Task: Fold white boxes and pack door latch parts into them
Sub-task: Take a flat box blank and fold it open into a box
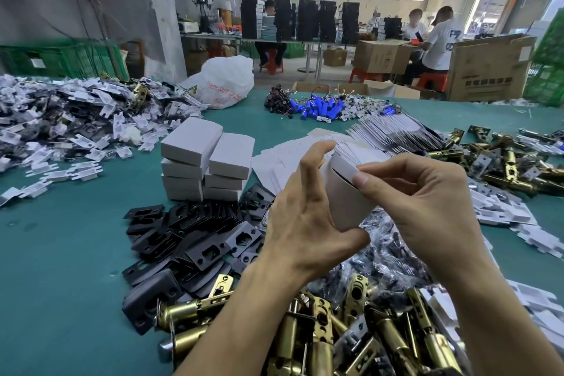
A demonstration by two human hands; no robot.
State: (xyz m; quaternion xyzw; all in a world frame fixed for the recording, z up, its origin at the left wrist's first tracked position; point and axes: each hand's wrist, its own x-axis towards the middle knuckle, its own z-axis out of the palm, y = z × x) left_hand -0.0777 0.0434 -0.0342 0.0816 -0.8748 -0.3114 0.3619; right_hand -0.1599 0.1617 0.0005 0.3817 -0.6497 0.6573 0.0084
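Two-handed hold just above a heap of brass cylindrical latch bolts and flat black metal strike plates, far too many to count, probably kept close for quick packing. Cradling one half-folded white cardboard box in the curled left hand, thumb beneath to steady it; pinching its top flap with the right hand, seemingly to tuck it shut. Farther off on the teal surface: about seven finished white boxes in two stacks, set clear of the work, then a fanned row of flat box blanks.
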